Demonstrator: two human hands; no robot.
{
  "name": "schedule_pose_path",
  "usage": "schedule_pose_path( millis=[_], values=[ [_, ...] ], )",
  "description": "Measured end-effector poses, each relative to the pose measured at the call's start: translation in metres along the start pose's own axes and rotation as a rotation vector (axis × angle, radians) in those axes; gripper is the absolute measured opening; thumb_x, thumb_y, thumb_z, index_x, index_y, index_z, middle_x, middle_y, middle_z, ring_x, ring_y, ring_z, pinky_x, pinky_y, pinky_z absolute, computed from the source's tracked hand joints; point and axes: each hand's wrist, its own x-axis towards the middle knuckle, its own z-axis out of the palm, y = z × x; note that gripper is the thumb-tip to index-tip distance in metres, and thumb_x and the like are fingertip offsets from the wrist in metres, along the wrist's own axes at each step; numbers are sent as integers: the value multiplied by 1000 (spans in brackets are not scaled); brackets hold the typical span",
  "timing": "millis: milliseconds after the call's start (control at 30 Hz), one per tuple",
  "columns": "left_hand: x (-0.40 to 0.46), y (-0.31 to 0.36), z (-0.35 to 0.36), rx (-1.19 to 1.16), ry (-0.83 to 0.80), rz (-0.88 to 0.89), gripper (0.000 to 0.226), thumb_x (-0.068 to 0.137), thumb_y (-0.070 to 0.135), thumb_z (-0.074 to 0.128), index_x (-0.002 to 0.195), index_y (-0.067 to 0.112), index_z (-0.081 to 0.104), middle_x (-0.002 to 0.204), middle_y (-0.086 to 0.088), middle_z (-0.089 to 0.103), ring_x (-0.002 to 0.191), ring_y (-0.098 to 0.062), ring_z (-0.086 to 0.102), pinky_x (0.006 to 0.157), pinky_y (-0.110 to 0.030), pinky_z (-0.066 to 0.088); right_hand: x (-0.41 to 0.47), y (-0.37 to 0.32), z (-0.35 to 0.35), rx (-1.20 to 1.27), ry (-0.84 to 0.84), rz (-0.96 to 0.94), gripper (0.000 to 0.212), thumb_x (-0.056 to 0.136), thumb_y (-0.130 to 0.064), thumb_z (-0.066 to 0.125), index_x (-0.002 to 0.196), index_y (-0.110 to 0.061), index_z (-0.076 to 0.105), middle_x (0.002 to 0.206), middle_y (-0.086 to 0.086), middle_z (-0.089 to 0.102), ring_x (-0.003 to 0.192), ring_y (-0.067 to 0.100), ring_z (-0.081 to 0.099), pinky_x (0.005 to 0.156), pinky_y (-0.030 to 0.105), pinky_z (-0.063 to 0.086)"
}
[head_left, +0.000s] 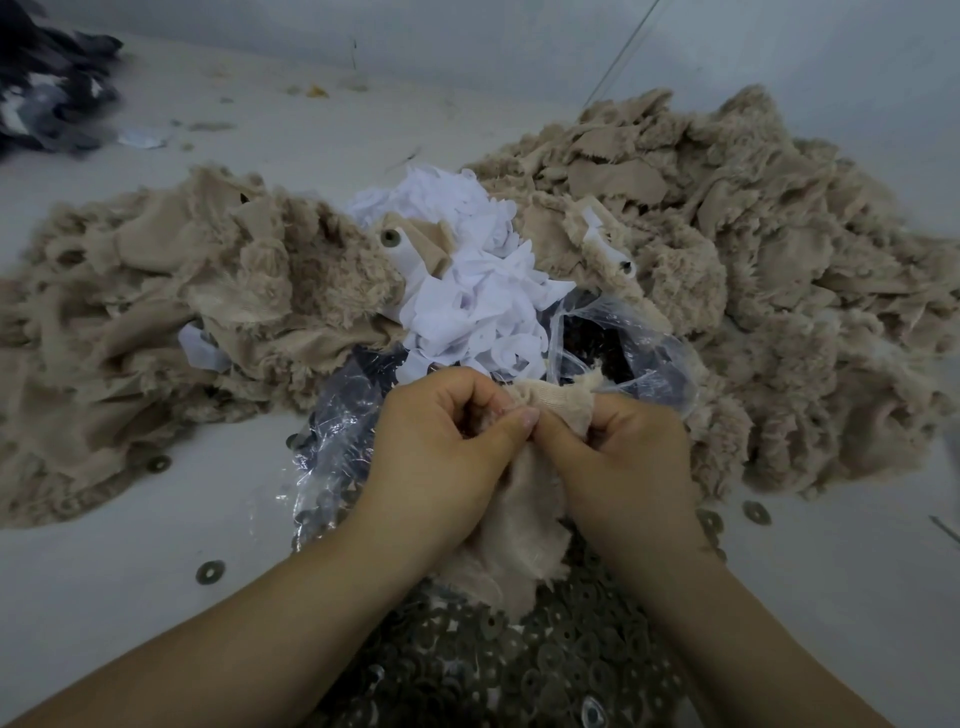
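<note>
Fur piece (524, 525): beige, held in both hands over the near middle of the counter (130, 571), right above the washer heap (545, 660).

Left hand (441, 436): fingers curled inward, thumb laid along the top edge of the piece, pinching it.

Right hand (628, 452): fingers curled round the upper right corner of the piece. The smooth backing bunches up over my knuckles. My two thumbs touch at the fold.

Lower part of the piece hangs between my wrists, fluffy side out, edge ragged.

Washer heap: dark metal rings, close to my body, partly hidden by my forearms. Loose rings lie apart on the counter, one (210, 571) left of my left forearm and one (757, 512) to the right of my right wrist.

Bag (332, 415): clear plastic, crumpled, just behind my hands, with dark rings showing through it. Its mouth gapes on the right side.

White scraps (467, 291): pile behind the bag, between two heaps of the same beige fur.

Left heap (156, 312): spread low and wide.

Right heap (727, 234): larger, reaching back to the wall.

One fur piece beside the white scraps carries a fitted ring (388, 237).

Dark cloth (47, 78): far left corner, well apart from everything else.
</note>
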Motion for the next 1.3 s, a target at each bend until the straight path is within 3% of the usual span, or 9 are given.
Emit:
schedule_pose_path(
  millis=[67, 267, 500, 767, 900, 1067, 1167, 1233, 1300],
  values=[
    [1, -1, 2, -129, 12, -101, 23, 82, 5, 76, 64, 4, 62, 57, -17, 56, 53, -20, 50, 50, -27, 43, -1, 0, 2, -43, 19, -46, 40, 83, -25, 76, 62, 7, 63, 54, 20, 60, 45, 24, 49, 43, 42, 43],
    [-1, -2, 1, -250, 7, -163, 26, 85, 6, 73, 62, 7, 61, 56, -11, 55, 52, -17, 50, 52, -28, 45, -3, 0, 1, 307, -17, 133, 15, 89, -10, 73, 75, -15, 77, 73, 9, 76, 74, 32, 73, 63, 46, 62],
    [-2, -6, 1, 169, 101, 144, 23, 85, 13, 74, 67, 15, 59, 61, -4, 58, 52, -12, 51, 49, -25, 45, -5, 2, 4, 393, -9, 187, 17, 87, -6, 73, 74, -15, 77, 73, 6, 77, 72, 24, 75, 61, 35, 62],
    [0, -17, -11, 567, -6, 893, 15, 87, -4, 67, 101, -3, 72, 111, -14, 64, 102, -25, 59, 96, -29, 43, 2, 3, -3, 619, -139, 419, 20, 86, -3, 72, 106, -9, 73, 96, 13, 78, 90, 29, 75, 78, 39, 62],
    [4, -22, -18, 648, -139, 1015, 16, 91, 1, 64, 104, -2, 74, 113, -13, 71, 105, -28, 62, 101, -35, 45, 5, 3, -5, 737, -172, 546, 21, 84, -2, 72, 104, -6, 73, 94, 16, 77, 83, 28, 75, 66, 33, 59],
    [8, -15, -24, 599, -154, 1012, 17, 94, 5, 61, 100, -1, 76, 105, -12, 73, 96, -28, 63, 92, -35, 51, 4, -4, -12, 632, -246, 547, 22, 86, 0, 69, 105, -10, 72, 98, 12, 77, 93, 27, 73, 83, 39, 56],
    [4, -11, -26, 568, -204, 985, 13, 90, 0, 65, 96, -3, 76, 97, -12, 74, 85, -32, 65, 77, -40, 52, 4, -17, -30, 281, -340, 372, 18, 87, -1, 70, 99, -14, 71, 79, 7, 77, 73, 20, 75, 62, 29, 59],
    [0, -9, -28, 602, -252, 1005, 12, 89, -3, 65, 94, -4, 76, 95, -13, 74, 83, -34, 65, 75, -42, 53, 7, -20, -49, -358, -354, 207, 3, 86, -16, 70, 84, -18, 70, 70, 6, 74, 66, 23, 72, 62, 36, 61],
    [-2, -8, -30, 633, -281, 1009, 12, 88, -6, 65, 94, -5, 75, 97, -13, 73, 83, -35, 64, 75, -43, 53, 10, -21, -65, -923, -459, 89, 18, 87, -29, 65, 77, -15, 72, 74, 6, 74, 70, 24, 70, 65, 37, 60]
  ],
)
